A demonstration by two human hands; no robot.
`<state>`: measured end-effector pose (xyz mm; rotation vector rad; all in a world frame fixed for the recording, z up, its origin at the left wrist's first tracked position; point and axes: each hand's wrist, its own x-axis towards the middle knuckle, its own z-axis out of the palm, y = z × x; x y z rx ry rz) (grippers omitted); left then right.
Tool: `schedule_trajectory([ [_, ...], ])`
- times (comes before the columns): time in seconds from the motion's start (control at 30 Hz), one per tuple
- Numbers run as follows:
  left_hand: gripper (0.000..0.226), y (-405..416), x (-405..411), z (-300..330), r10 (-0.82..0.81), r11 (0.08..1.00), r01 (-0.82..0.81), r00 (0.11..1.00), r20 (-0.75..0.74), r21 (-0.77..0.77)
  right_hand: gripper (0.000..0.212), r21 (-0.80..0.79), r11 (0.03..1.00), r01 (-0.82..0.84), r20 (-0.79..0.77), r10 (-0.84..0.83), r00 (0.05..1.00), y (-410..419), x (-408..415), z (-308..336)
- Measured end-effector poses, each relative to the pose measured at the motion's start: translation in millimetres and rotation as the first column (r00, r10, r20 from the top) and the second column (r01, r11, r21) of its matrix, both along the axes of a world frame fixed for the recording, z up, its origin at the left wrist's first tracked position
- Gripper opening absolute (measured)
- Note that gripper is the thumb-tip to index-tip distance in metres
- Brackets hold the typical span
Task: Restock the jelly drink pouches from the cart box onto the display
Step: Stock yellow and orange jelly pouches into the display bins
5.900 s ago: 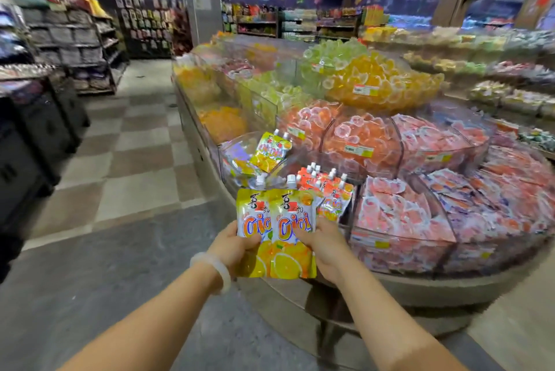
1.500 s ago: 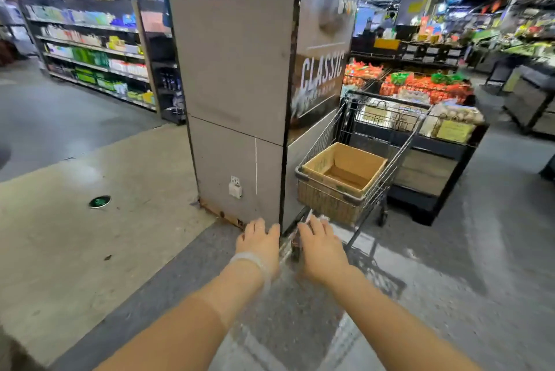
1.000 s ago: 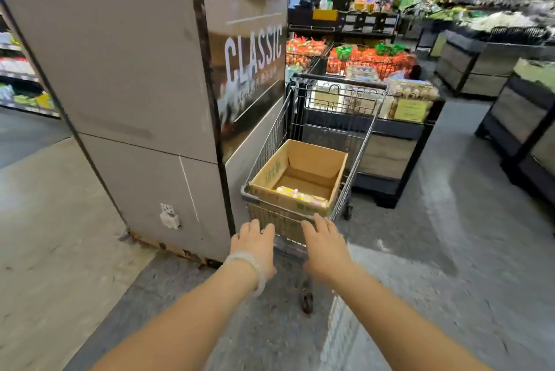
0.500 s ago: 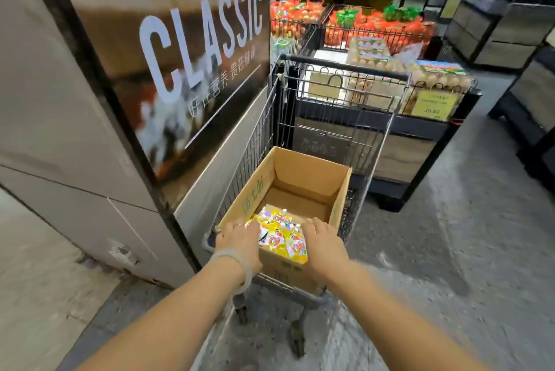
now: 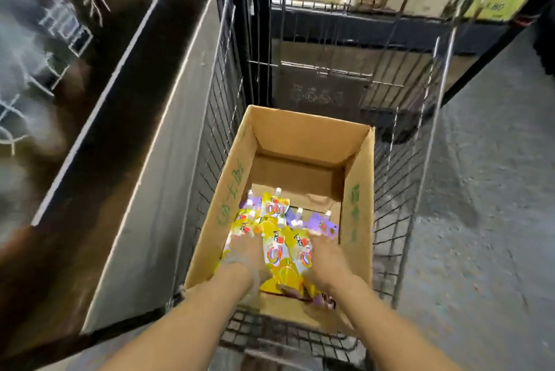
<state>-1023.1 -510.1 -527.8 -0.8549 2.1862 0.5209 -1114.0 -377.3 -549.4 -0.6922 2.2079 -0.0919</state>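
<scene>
- Both hands reach into the open brown cardboard box (image 5: 357,190) sitting in the grey wire shopping cart (image 5: 420,160)
- Left hand (image 5: 247,253) and right hand (image 5: 326,256) flank the yellow spouted jelly drink pouches (image 5: 276,250); blur hides their grip
- Purple pouches (image 5: 322,225) lie beside the yellow ones

Box (image 5: 357,190) open above; far half of floor bare.

Green handwritten characters on cardboard box (image 5: 357,208) walls; wording unreadable, blurred.
</scene>
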Motion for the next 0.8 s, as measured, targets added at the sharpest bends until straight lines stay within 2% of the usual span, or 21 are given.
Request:
schedule_trajectory([
  [0.1, 0.062, 1.3, -10.3, -42.3, 0.078, 0.985, -0.086, 0.995, 0.061, 0.147, 0.063, 0.072, 0.989, 0.133, 0.096, -0.14, 0.986, -0.7, -4.1, -45.4],
  [0.2, 0.056, 9.7, -20.6, -74.4, 0.157, 0.956, -0.163, 0.987, 0.043, 0.244, 0.064, 0.111, 0.953, 0.283, 0.137, -0.297, 0.945, 0.5, -7.5, -79.0],
  [0.33, 0.049, 27.7, -35.1, -97.0, 0.352, 0.9, -0.351, 0.935, 0.045, 0.257, 0.075, 0.14, 0.859, 0.493, 0.184, -0.511, 0.84, 3.8, -3.9, -104.5],
  [0.43, 0.053, 36.2, -45.0, -105.6, 0.5, 0.829, -0.52, 0.854, 0.143, 0.207, 0.071, 0.212, 0.849, 0.485, 0.184, -0.522, 0.833, 6.0, -3.2, -111.8],
  [0.53, 0.05, 35.5, -51.4, -111.7, 0.452, 0.847, -0.495, 0.862, 0.228, 0.191, 0.065, 0.241, 0.834, 0.496, 0.229, -0.545, 0.806, 10.2, -6.9, -112.3],
  [0.67, 0.043, 29.8, -52.7, -116.5, 0.395, 0.867, -0.45, 0.883, 0.254, 0.214, 0.066, 0.217, 0.826, 0.52, 0.268, -0.562, 0.782, 13.5, -6.5, -110.2],
  [0.8, 0.047, 15.5, -43.0, -107.7, 0.445, 0.842, -0.498, 0.859, 0.254, 0.208, 0.053, 0.158, 0.756, 0.635, 0.415, -0.634, 0.652, 5.5, 5.3, -104.1],
])
